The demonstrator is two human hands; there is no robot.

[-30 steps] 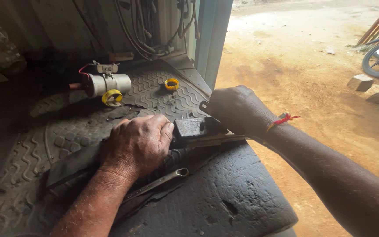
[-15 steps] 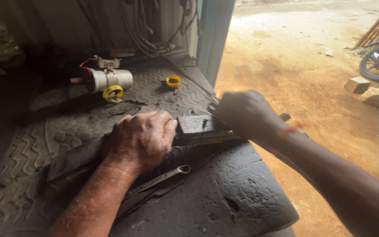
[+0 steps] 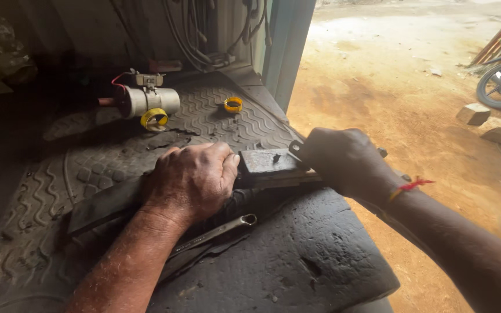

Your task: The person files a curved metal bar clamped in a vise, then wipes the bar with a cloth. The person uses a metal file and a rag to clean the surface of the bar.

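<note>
Rubber mat [image 3: 297, 272], black, wavy tread, torn at its lower right edge, fills most of the frame; it lies on a vehicle floor at an open doorway. Sandy ground beyond, upper right, with stones and part of a wheel at the far right edge.

Metal bar [image 3: 268, 163], flat and dark, runs across mid-frame from lower left toward centre right, lying on the mat. Left hand [image 3: 189, 182] pressed down flat over its middle, fingers wrapped over the top edge. Right hand [image 3: 343, 159] closed in a fist at the bar's right end, around a small tool; only its tip shows, so kind unclear.

To work well here: keep the left palm bearing down so the bar cannot slide on the rubber, and keep the right wrist in line with the bar.

Spanner [image 3: 215, 232] lies loose just below the left wrist. Cylinder [image 3: 149, 99] with wires, upper left. Yellow ring [image 3: 233, 104] near it.
</note>
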